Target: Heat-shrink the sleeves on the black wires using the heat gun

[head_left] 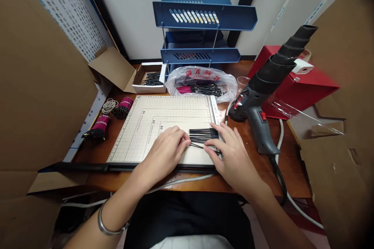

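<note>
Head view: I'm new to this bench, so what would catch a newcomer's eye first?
The dark heat gun probably wins, tilted nozzle-up at right in front of a red box. Next come the left hand and right hand, at a row of black wires on the central paper cutter.

At four o'clock, the bare right hand (233, 149) partly hides the slim black leads (202, 135); at nine, a tall brown cardboard panel (37, 74) is cut off.
</note>
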`<state>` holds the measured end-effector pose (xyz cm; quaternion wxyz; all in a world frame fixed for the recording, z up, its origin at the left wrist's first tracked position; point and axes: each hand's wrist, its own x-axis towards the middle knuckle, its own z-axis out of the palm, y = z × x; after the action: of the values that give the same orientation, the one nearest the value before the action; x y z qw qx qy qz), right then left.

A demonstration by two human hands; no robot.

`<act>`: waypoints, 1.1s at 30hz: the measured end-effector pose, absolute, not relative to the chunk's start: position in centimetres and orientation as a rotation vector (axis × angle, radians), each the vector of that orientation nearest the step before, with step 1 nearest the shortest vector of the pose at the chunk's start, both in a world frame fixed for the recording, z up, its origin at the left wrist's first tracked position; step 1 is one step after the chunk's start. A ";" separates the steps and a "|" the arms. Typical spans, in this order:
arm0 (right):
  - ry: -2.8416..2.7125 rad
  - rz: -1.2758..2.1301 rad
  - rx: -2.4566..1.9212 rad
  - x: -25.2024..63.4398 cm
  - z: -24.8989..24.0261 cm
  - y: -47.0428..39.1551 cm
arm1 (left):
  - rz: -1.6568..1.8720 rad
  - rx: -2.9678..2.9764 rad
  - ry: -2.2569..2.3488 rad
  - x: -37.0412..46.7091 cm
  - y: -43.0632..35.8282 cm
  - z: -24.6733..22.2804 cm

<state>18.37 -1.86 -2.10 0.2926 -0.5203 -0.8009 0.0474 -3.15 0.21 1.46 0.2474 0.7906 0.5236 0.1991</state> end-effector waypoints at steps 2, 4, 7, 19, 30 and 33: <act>-2.176 0.117 -1.373 18.4 -1.8 -1.9 | 0.580 2.136 1.423 -3.3 -0.1 1.5; -2.193 0.104 -1.337 18.5 -1.5 -2.1 | 0.627 2.115 1.422 -3.4 -0.4 1.8; -2.199 0.087 -1.257 18.5 -0.9 -2.4 | 0.701 2.086 1.418 -3.6 -0.9 2.3; -2.063 0.199 -1.075 17.8 1.1 -3.3 | 1.193 1.024 1.231 -0.5 -4.6 0.7; -2.102 0.265 -0.927 17.0 2.0 -3.1 | 1.267 0.694 1.025 0.0 -4.3 0.8; -2.098 0.312 -0.911 17.0 2.1 -3.0 | 1.323 0.622 1.008 0.3 -4.4 0.9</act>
<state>16.97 -3.05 2.05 0.4046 -0.3608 -0.8311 0.1237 0.30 -4.35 0.95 0.6310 0.2719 0.4402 0.5780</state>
